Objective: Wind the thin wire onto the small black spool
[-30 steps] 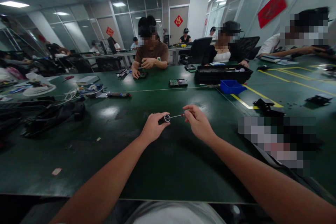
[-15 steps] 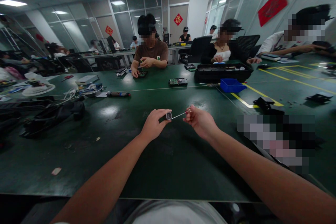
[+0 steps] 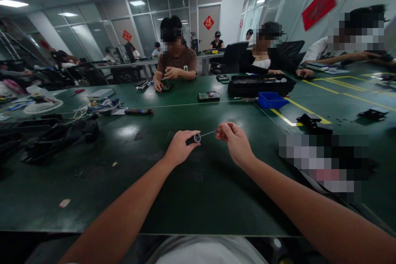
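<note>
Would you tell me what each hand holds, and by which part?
The left hand pinches a small round part by its side; the right hand holds a thin rod by its far end.

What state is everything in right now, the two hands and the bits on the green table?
left hand, closed on small round part
right hand, pinching thin metal rod
thin metal rod, held above green table, one end at the part
blue bin, upright on green table
circuit board, lying flat, untouched

Bin (image 3: 271, 100) behind right hand (image 3: 235, 142), before tray (image 3: 261, 84)
</note>
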Motion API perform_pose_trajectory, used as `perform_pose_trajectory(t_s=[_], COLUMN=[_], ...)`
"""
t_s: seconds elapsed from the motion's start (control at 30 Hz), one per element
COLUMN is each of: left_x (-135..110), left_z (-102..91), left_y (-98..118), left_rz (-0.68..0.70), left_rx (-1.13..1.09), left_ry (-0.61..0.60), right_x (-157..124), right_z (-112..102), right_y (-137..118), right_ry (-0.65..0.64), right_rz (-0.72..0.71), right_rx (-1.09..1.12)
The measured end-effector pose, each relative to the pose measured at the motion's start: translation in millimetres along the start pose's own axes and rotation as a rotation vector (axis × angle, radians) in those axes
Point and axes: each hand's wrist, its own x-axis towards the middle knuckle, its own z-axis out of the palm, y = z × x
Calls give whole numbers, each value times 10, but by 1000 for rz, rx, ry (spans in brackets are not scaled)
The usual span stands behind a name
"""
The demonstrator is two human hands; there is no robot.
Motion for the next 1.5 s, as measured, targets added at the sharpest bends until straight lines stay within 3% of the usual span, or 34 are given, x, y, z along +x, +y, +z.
perform_pose_trajectory(t_s=[0.23, 0.5, 0.73, 0.87, 1.07, 1.23, 1.3, 1.5], left_x=[-10, -28, -37, -37, -29, -18, -13, -18], left_z=[10, -4, 12, 26, -9, -37, -34, -6], left_y=[9, 29, -15, -26, 24, 20, 3, -22], left_rz=[-32, -37, -21, -19, -83, -25, -19, -34], left_rx=[19, 45, 45, 34, 37, 54, 59, 49], left_ry=[-26, -45, -43, -56, -34, -24, -44, -80], right_x=[-22, -94, -83, -76, -68, 69, 127, 102], right_z=[-14, -24, -23, -38, -1, -44, -83, -71], right_y=[-13, -232, -182, -158, -49, 20, 37, 46], right_ry=[-26, -25, -132, -94, -42, -60, -37, 31], right_rz=[-121, -151, -180, -202, -139, 172, 216, 98], right_rx=[-208, -549, -523, -612, -309, 106, 126, 22])
